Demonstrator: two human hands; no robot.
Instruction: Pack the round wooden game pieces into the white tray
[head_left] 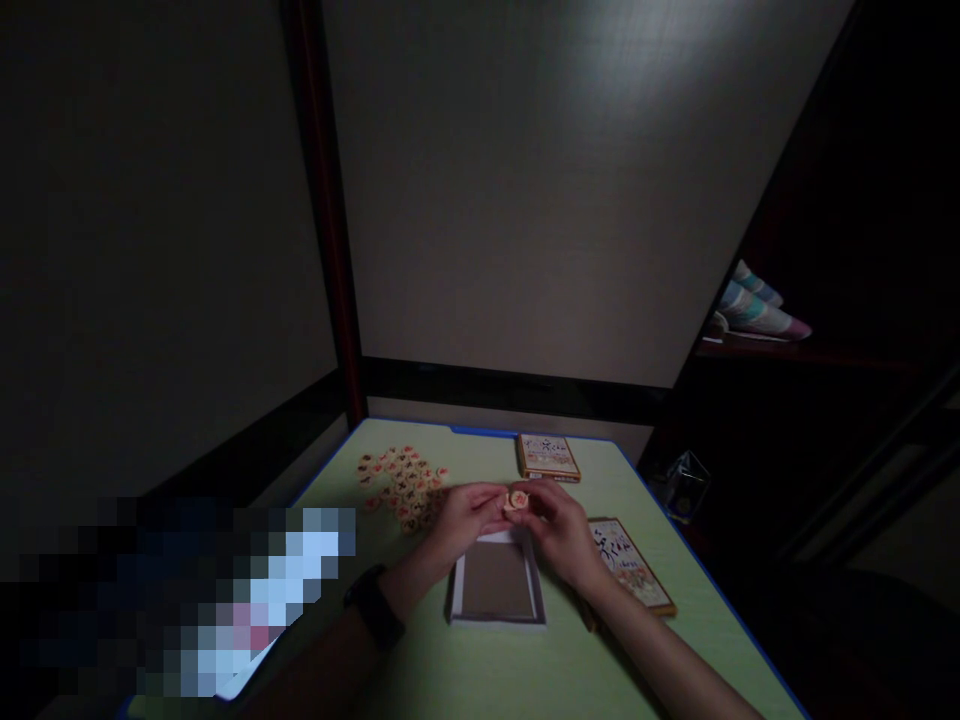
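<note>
Over the far end of an open white box tray (538, 600), both hands meet around round wooden Chinese chess pieces (518, 500). The uppermost piece shows a red character; how many sit beneath it I cannot tell. My left hand (474, 515), with a dark band on its wrist, closes on them from the left. My right hand (559, 525) grips them from the right, fingers bent. Left of my hands lies a loose spread of more chess pieces (405, 475), marked in red and black. The tray's brown bottom shows bare.
A printed box (549, 455) lies at the table's far edge. Another printed box lid (634, 565) rests right of my right forearm. The green table (420, 650) has a blue rim, with a wall behind. A blurred bright patch covers the left side.
</note>
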